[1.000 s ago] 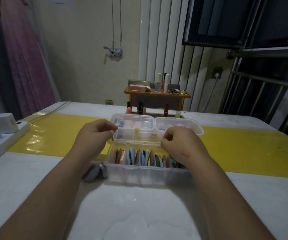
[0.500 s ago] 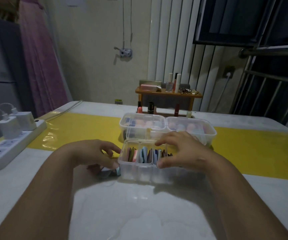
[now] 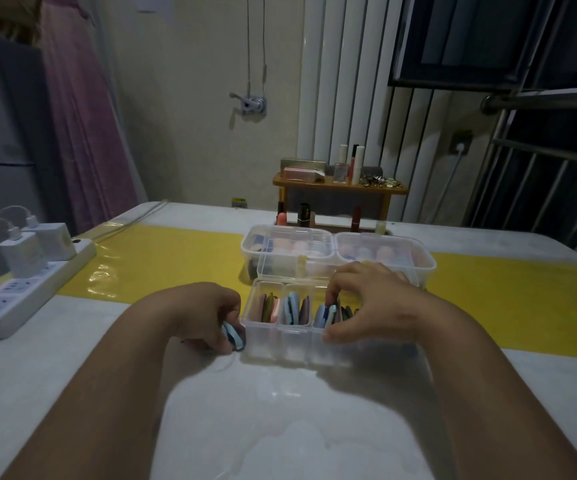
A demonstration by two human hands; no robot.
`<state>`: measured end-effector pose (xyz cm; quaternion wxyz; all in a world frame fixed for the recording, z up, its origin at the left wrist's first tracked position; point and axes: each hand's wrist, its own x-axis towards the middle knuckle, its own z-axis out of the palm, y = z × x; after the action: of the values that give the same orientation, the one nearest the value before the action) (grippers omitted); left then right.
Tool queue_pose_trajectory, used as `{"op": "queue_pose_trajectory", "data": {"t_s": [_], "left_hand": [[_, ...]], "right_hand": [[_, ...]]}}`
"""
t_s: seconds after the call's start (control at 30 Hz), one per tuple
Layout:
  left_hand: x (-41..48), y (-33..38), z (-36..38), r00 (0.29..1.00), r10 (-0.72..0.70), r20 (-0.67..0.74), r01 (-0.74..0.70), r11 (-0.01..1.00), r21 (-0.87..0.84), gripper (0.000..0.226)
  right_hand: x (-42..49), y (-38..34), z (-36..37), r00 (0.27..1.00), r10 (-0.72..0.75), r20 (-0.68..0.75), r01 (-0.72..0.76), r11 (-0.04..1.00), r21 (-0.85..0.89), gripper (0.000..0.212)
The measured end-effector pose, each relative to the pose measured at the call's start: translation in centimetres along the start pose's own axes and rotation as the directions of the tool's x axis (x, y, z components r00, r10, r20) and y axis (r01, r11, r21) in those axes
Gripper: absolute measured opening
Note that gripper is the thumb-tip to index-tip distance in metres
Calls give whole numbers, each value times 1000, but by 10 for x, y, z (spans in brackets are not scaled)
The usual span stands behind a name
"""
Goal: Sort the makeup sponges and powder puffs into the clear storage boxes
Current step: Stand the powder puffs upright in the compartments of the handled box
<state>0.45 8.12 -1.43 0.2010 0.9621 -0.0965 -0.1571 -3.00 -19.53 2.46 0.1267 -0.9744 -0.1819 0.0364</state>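
A clear divided storage box [image 3: 282, 351] sits in front of me, its lid standing open behind it. Flat powder puffs [image 3: 292, 308] in pink, blue, olive and mauve stand on edge in its compartments. My left hand [image 3: 204, 315] rests on the table just left of the box and grips a light blue puff [image 3: 233, 336]. My right hand [image 3: 366, 303] lies over the box's right part, fingertips among the puffs there and thumb against the front wall. Two more clear boxes, one on the left [image 3: 287, 245] and one on the right [image 3: 387, 254], stand behind, holding pink and blue sponges.
A white power strip [image 3: 20, 292] with plugged chargers lies at the table's left edge. A small wooden shelf [image 3: 340, 187] with cosmetics stands at the far edge, lipsticks below it. A yellow band [image 3: 162, 261] crosses the white table.
Both hands came down from the lid. My left hand dropped to the table left of the box and closed round a blue puff; my right hand moved onto the box's right compartments.
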Motion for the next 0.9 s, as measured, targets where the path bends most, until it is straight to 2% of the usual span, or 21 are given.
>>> {"op": "queue_pose_trajectory", "data": {"t_s": [0.17, 0.23, 0.33, 0.4, 0.5, 0.6, 0.67, 0.77, 0.83, 0.9], "left_hand": [[4, -5, 3, 998, 48, -50, -49, 999, -2, 37], [8, -6, 5, 986, 92, -136, -92, 996, 5, 35], [17, -1, 7, 944, 74, -321, -170, 944, -283, 35], [20, 5, 10, 937, 44, -345, -186, 901, -393, 33], [24, 12, 16, 932, 49, -358, -140, 963, -232, 30], [27, 14, 16, 907, 41, -418, -98, 989, -114, 32], [26, 14, 15, 914, 23, -404, -45, 998, -45, 35], [23, 12, 13, 935, -39, -352, 3, 995, -104, 36], [23, 8, 10, 910, -100, -403, 10, 975, -220, 27], [22, 4, 5, 894, -136, -427, 28, 968, -250, 18]], "right_hand": [[-5, 9, -6, 999, 35, 39, -35, 999, -5, 36], [-6, 14, -9, 997, 45, 57, -46, 999, 7, 36], [-8, 20, -12, 996, 61, 72, -63, 998, 24, 38], [-9, 21, -13, 994, 73, 78, -75, 997, 32, 39], [-11, 25, -16, 992, 92, 90, -97, 994, 53, 39], [-12, 29, -16, 991, 100, 93, -107, 991, 79, 41], [-10, 30, -15, 991, 118, 66, -125, 985, 120, 43], [-5, 29, -10, 992, 129, 11, -129, 981, 144, 45], [-2, 28, -8, 991, 131, -23, -126, 982, 140, 42], [0, 25, -6, 989, 138, -56, -128, 980, 152, 31]]}}
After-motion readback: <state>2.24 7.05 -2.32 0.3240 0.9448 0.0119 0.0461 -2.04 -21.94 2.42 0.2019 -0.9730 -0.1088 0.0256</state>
